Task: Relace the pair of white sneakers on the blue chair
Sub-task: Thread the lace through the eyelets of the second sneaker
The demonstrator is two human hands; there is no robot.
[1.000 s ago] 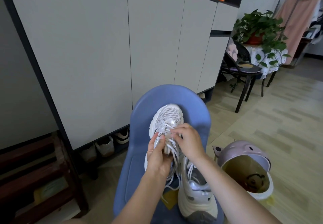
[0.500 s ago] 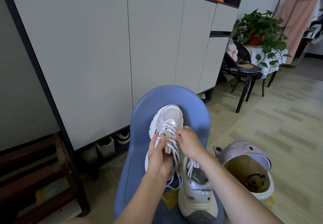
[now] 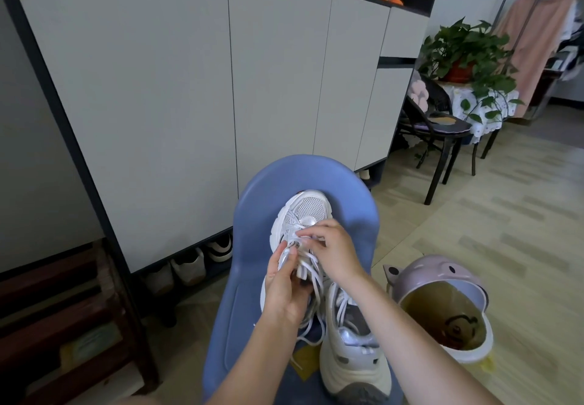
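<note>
Two white sneakers lie on the blue chair [image 3: 354,202]. The far sneaker [image 3: 308,210] points its mesh toe toward the chair back. My left hand [image 3: 284,287] grips its tongue and left side from below. My right hand [image 3: 331,250] pinches a white lace [image 3: 316,281] over the eyelets near the toe. Loose lace loops hang down between my hands onto the seat. The near sneaker [image 3: 354,351] lies to the right under my right forearm, heel toward me, its laces slack.
A pink bin [image 3: 442,306] with a brownish liner stands on the floor right of the chair. A tall grey cabinet [image 3: 189,88] rises behind, with shoes [image 3: 202,262] beneath it. A black chair [image 3: 442,133] and potted plant [image 3: 464,54] sit at the right.
My right hand has moved up toward the toe end of the lacing, fingers pinching the lace there. My left hand stays on the tongue.
</note>
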